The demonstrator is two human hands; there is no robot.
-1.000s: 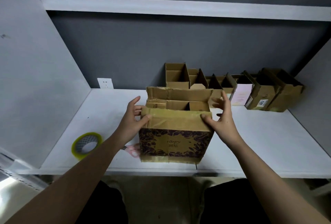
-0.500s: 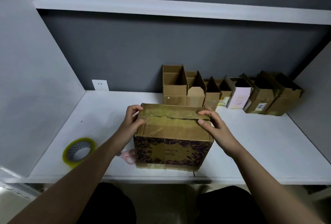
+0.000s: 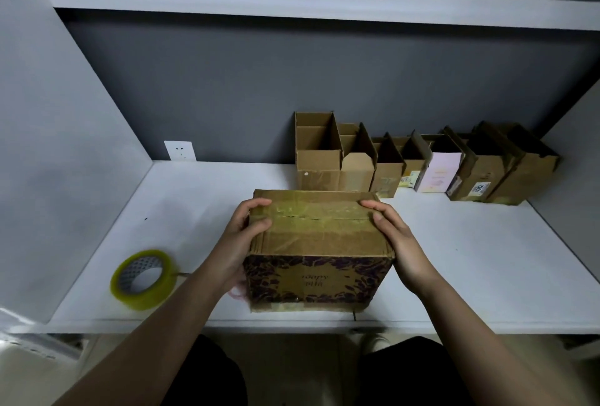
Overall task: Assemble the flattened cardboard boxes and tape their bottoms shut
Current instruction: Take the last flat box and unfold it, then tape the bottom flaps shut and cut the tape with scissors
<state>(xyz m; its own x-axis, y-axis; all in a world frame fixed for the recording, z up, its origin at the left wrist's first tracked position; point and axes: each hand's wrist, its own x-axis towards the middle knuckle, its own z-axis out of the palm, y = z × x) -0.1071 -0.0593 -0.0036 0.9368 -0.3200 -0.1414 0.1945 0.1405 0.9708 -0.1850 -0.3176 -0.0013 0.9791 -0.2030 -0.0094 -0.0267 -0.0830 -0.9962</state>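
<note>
Along the back wall, a row of boxes (image 3: 422,162), upright, tops open, flaps raised. In the leftmost, a cardboard divider across the inside; in the next, the same. Farther right, interiors dark, contents not discernible. One pink-fronted among the brown, and a white label with digits on one near the right end.

Near the front edge of the shelf (image 3: 470,259), the box (image 3: 318,243), closed flaps on top, meeting along a seam across the middle. Over that seam, old yellowish tape, wrinkled and glossy. On the near face, a dark purple floral print round a bare centre, with lettering upside down. Lower edge frayed, a strip of tape along it. Standing apart from the row behind.

At the left side, left hand (image 3: 240,240): thumb pressed on the top flap near the edge, fingers curled over the far corner, clamped on the box. At the right side, right hand (image 3: 399,243): thumb lying on the top near the seam, fingers wrapped over the right edge and down the side, likewise gripping.

To the left on the shelf, a tape roll (image 3: 143,279), yellow-green, tilted on its edge, well apart from the box. Just beside the box's lower left corner, something pink (image 3: 238,292), mostly hidden under the left wrist. On the back wall, an outlet (image 3: 180,151).
</note>
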